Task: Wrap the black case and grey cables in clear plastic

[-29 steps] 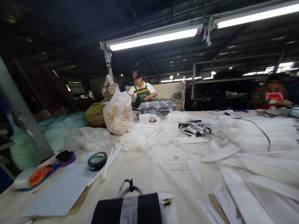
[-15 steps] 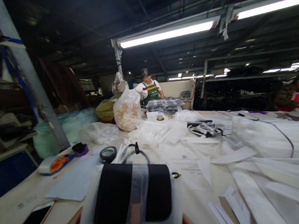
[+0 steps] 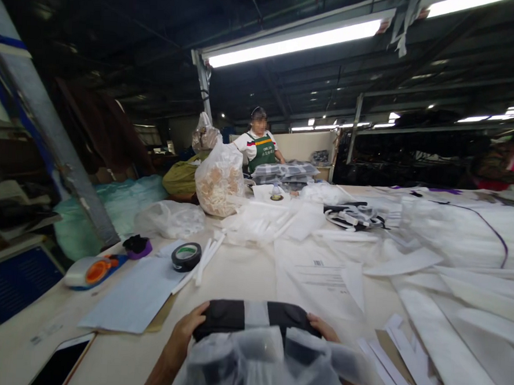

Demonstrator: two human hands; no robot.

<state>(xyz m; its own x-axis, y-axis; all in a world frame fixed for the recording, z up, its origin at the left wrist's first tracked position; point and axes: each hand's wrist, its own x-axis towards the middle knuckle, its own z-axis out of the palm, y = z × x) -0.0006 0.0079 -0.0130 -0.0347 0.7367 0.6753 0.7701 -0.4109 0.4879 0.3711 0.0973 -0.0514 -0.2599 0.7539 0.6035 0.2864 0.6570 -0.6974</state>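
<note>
A black bag (image 3: 232, 314) with a white band across its middle lies at the near edge of the table, partly wrapped in a clear plastic bag (image 3: 268, 364). My left hand (image 3: 185, 336) grips the black bag's left end, fingers curled over its top. At the bag's right end my right hand (image 3: 323, 329) holds it too, with only the fingers showing above the plastic. The bag's lower part is hidden by the crumpled plastic.
A roll of dark tape (image 3: 186, 256), white sticks, a paper sheet (image 3: 135, 294), an orange tape dispenser (image 3: 95, 270) and a phone (image 3: 59, 364) lie to the left. White fabric strips (image 3: 449, 320) and printed plastic sleeves cover the right. A person in a green apron (image 3: 259, 149) works at the far end.
The black bag has been lowered from upright to lying flat near the table edge. Both my hands have come into view on its ends, and the plastic now bunches toward me.
</note>
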